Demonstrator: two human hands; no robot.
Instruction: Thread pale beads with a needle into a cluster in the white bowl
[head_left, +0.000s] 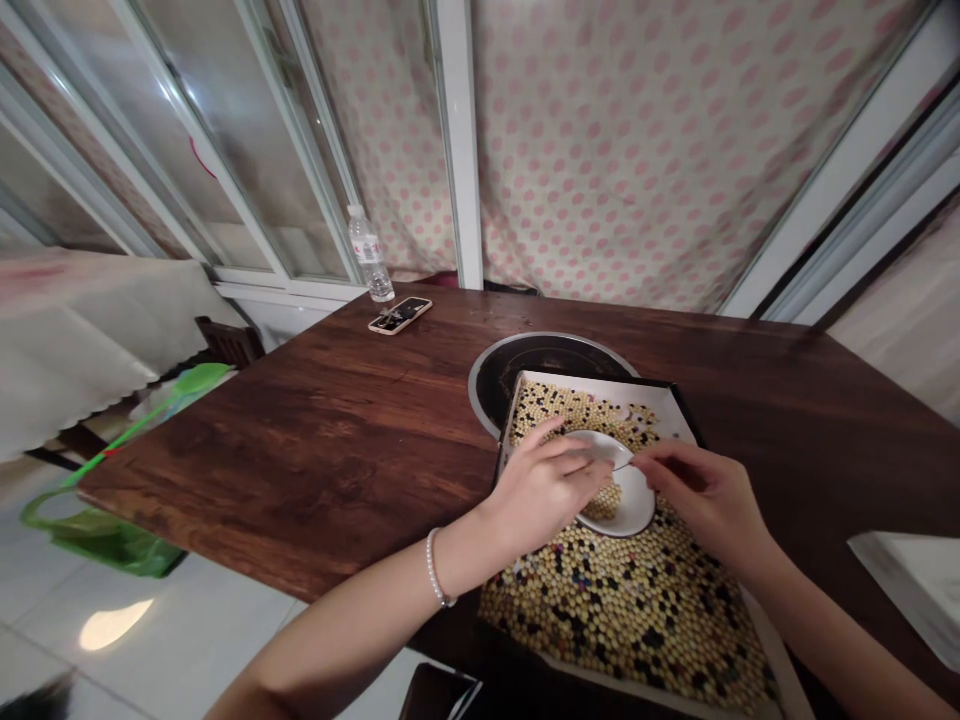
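Note:
My left hand, with a pearl bracelet on its wrist, grips the near-left rim of a small white plate. A small heap of pale beans lies in the plate, partly hidden by that hand. My right hand pinches a thin pale sliver above the plate's rim; it is too fine to name. Beneath both hands, a shallow white-lined tray holds a dense layer of mixed yellow and black beans.
The tray rests on a dark wooden table and partly covers a round black hob. A plastic water bottle and a phone stand at the far edge. A green fly swatter and green bag lie left.

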